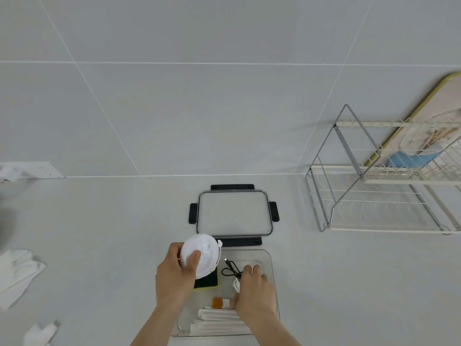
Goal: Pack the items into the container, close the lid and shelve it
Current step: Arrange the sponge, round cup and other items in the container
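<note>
A clear rectangular container point(270, 275) sits on the counter in front of me. Inside lie a coiled black cable point(230, 268), a dark sponge with a yellow edge point(208, 283), an orange-and-white small item point(219, 302) and several white wrapped sticks point(217, 320). My left hand point(174, 275) grips a round white disc-shaped object point(200, 255) above the container's left far corner. My right hand point(254, 288) rests inside the container, fingers curled on a small white item point(236, 284) at the cable's end. The clear lid with black clips point(233, 212) lies flat just beyond the container.
A wire dish rack point(374, 186) stands at the right with a tray leaning behind it. White cloths point(17, 273) lie at the left, a smaller white one point(41, 333) at the bottom left. A white wall socket point(42, 169) sits at the far left.
</note>
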A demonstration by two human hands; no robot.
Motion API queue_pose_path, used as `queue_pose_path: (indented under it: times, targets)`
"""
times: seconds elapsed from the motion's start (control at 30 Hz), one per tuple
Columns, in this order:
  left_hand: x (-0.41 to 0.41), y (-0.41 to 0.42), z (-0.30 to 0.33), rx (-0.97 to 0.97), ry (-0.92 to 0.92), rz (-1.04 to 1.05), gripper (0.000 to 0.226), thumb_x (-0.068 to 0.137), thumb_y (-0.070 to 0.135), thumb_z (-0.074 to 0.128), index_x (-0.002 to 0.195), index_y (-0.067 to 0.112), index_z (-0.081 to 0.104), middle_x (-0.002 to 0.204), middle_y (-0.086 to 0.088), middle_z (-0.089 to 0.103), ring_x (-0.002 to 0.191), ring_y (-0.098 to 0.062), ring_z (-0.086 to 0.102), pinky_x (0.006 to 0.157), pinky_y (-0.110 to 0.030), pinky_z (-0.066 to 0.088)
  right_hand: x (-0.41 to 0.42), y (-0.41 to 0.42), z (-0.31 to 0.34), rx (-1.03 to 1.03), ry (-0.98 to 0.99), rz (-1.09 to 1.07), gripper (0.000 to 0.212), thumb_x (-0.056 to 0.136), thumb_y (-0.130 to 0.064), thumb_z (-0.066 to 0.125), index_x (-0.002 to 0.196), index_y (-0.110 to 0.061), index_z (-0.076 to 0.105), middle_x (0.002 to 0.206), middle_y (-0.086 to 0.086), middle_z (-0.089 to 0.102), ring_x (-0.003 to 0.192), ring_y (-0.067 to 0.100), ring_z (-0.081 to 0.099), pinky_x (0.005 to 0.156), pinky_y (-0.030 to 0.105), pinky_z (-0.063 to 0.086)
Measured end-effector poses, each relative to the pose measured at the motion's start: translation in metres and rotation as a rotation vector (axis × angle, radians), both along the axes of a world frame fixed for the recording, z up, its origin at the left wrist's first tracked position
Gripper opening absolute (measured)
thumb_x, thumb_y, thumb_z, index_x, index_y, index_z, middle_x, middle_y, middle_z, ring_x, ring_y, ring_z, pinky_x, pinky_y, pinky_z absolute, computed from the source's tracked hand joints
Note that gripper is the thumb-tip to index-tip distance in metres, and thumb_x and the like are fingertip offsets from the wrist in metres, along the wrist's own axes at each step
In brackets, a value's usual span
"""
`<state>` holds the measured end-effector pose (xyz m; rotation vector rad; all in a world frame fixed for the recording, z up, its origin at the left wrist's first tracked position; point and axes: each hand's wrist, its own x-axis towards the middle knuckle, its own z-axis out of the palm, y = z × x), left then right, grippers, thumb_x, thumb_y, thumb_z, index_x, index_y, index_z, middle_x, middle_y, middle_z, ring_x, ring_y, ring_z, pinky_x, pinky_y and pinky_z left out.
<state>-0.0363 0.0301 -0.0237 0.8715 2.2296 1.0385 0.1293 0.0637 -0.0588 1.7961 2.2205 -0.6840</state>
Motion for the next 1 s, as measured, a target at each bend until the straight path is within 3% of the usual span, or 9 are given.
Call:
queue_pose_path:
  times: [0.17, 0.33, 0.4, 0.5, 0.6, 0.7, 1.0]
  targets:
    - [-0.005, 0.001, -0.001, 0.008, 0.006, 0.028, 0.020, 0.085, 0.032, 0.067, 0.099, 0.026, 0.054, 0.083, 0.011, 0.062, 0.077, -0.007, 0.058, 0.061, -0.030, 0.047, 0.003, 0.002, 0.005, 0.038, 0.080, -0.040, 0.041, 0.085, -0.021, 0.063, 0.119, -0.014, 0.041, 0.117, 0.006, 0.050, 0.094, 0.022, 0.062, 0.068, 0.026, 0.043]
    - [-0.012, 0.003, 0.000, 0.029, 0.023, 0.055, 0.023, 0.085, 0.034, 0.067, 0.101, 0.027, 0.052, 0.085, 0.013, 0.060, 0.076, -0.008, 0.058, 0.059, -0.028, 0.047, 0.003, 0.000, 0.013, 0.112, 0.095, 0.017, 0.041, 0.084, -0.017, 0.063, 0.119, -0.016, 0.041, 0.111, 0.002, 0.057, 0.097, 0.023, 0.061, 0.080, 0.030, 0.048]
    - [-0.015, 0.002, 0.001, 0.045, 0.023, 0.065, 0.023, 0.086, 0.035, 0.066, 0.102, 0.028, 0.052, 0.085, 0.016, 0.059, 0.077, -0.007, 0.057, 0.059, -0.026, 0.046, 0.003, -0.002, 0.018, 0.155, 0.121, 0.015, 0.045, 0.076, -0.016, 0.068, 0.116, -0.018, 0.049, 0.104, 0.000, 0.062, 0.093, 0.021, 0.062, 0.080, 0.030, 0.050]
    - [-0.021, 0.000, 0.001, 0.073, 0.003, 0.097, 0.022, 0.086, 0.035, 0.066, 0.101, 0.028, 0.052, 0.086, 0.016, 0.059, 0.078, -0.007, 0.057, 0.060, -0.026, 0.046, 0.010, -0.009, 0.024, 0.245, 0.225, 0.035, 0.046, 0.061, -0.013, 0.073, 0.105, -0.020, 0.060, 0.088, -0.004, 0.064, 0.079, 0.018, 0.062, 0.069, 0.027, 0.052]
    - [-0.027, -0.003, -0.001, 0.083, -0.072, 0.146, 0.023, 0.086, 0.036, 0.066, 0.102, 0.026, 0.052, 0.090, 0.012, 0.060, 0.082, -0.011, 0.058, 0.062, -0.025, 0.044, 0.006, -0.026, 0.035, 0.163, 0.301, 0.199, 0.041, 0.076, -0.019, 0.059, 0.116, -0.027, 0.055, 0.105, -0.007, 0.058, 0.094, 0.016, 0.057, 0.081, 0.026, 0.047]
    - [-0.031, -0.006, -0.004, 0.088, -0.170, 0.182, 0.021, 0.085, 0.032, 0.066, 0.102, 0.024, 0.055, 0.094, 0.007, 0.062, 0.085, -0.014, 0.059, 0.064, -0.027, 0.045, -0.014, -0.038, 0.036, 0.030, 0.266, 0.338, 0.041, 0.081, -0.016, 0.057, 0.121, -0.024, 0.055, 0.114, -0.003, 0.055, 0.103, 0.019, 0.054, 0.088, 0.030, 0.046]
    - [-0.032, -0.009, -0.005, 0.103, -0.213, 0.144, 0.020, 0.085, 0.032, 0.067, 0.101, 0.025, 0.057, 0.096, 0.004, 0.065, 0.087, -0.015, 0.061, 0.068, -0.028, 0.046, -0.063, -0.046, -0.003, -0.107, 0.254, 0.284, 0.047, 0.081, -0.019, 0.071, 0.127, -0.023, 0.059, 0.119, 0.000, 0.054, 0.102, 0.026, 0.061, 0.092, 0.038, 0.051]
